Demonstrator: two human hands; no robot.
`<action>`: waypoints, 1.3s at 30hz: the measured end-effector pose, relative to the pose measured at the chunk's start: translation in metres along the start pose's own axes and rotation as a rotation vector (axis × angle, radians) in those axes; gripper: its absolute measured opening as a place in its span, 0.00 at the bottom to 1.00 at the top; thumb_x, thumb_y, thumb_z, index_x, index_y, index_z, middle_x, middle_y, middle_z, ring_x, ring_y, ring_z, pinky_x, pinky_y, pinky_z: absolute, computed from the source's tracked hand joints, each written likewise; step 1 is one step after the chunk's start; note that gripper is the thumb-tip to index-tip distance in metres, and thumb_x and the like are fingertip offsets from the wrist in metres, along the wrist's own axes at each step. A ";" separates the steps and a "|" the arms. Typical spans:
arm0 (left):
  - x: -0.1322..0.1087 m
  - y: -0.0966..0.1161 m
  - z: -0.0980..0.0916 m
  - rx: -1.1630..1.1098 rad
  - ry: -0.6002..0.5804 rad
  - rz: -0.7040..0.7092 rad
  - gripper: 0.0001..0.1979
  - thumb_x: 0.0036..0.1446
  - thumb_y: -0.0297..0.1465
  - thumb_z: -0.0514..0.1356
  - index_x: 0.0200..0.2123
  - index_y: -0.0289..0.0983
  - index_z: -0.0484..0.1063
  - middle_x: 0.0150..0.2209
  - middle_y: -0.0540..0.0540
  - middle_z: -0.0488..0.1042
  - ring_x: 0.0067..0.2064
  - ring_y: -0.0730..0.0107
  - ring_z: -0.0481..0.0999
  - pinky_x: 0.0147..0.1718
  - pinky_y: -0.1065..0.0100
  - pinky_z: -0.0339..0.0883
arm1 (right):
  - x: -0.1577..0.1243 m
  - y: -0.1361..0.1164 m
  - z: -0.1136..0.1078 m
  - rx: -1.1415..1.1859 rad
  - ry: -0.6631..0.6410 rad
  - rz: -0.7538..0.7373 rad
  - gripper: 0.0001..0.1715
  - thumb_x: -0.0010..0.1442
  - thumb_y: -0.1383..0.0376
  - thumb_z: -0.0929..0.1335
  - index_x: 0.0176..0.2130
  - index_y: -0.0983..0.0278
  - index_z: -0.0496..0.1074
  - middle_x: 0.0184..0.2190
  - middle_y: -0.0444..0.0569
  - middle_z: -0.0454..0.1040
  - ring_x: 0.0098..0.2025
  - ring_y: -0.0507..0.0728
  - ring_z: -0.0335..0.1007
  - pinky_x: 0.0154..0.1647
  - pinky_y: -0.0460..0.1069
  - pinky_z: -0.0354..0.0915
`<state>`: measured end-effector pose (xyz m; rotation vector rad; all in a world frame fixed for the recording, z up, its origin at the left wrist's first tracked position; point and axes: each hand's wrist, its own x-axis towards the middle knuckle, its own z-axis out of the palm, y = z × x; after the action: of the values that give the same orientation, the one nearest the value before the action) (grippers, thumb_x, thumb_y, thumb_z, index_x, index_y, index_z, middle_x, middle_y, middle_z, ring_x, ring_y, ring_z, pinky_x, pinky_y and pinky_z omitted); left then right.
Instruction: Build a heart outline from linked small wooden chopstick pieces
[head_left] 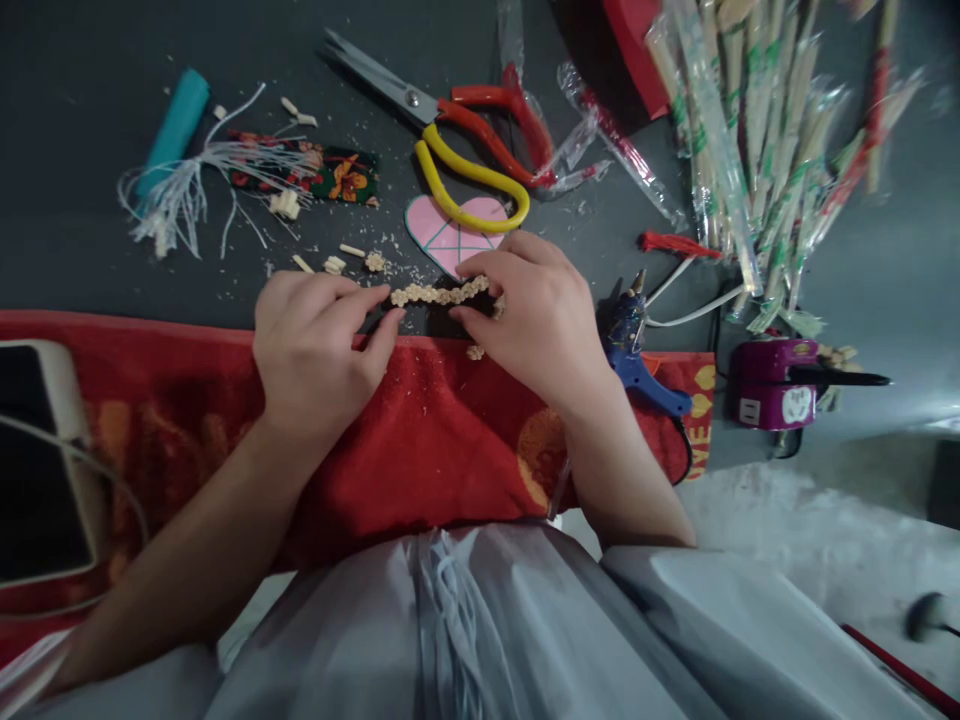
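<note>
A thin strip of small straw-coloured flower-shaped pieces [439,295] stretches between my two hands, just above the table edge. My left hand [322,340] pinches its left end between thumb and finger. At the other end, my right hand [532,310] grips the strip, and some beige bits show by its fingers. One loose flower piece [475,352] lies on the red towel below. Beyond the strip, a pink paper heart [450,235] with green lines lies partly under the yellow handle of the scissors [450,130]. More small pieces [375,262] lie near my left hand.
A blue glue gun [637,365] and a purple power socket block [772,383] stand to the right. Bundles of wrapped straw sticks [765,150] lie at the back right. White threads [217,170] and a teal roll [174,130] are at left, a tablet [56,390] on the red towel [420,440].
</note>
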<state>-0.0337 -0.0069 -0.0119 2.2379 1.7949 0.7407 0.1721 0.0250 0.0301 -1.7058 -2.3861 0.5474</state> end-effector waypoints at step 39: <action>-0.009 0.017 -0.006 0.129 -0.306 0.128 0.21 0.65 0.34 0.53 0.58 0.49 0.76 0.24 0.49 0.72 0.27 0.65 0.72 0.27 0.62 0.53 | -0.022 -0.007 -0.040 -0.291 -0.343 0.053 0.29 0.67 0.69 0.57 0.56 0.57 0.79 0.35 0.52 0.84 0.32 0.61 0.77 0.29 0.51 0.53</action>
<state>-0.0232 -0.0207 -0.0021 2.4096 1.6060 0.2866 0.1863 0.0105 0.0712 -1.9318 -2.7825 0.5633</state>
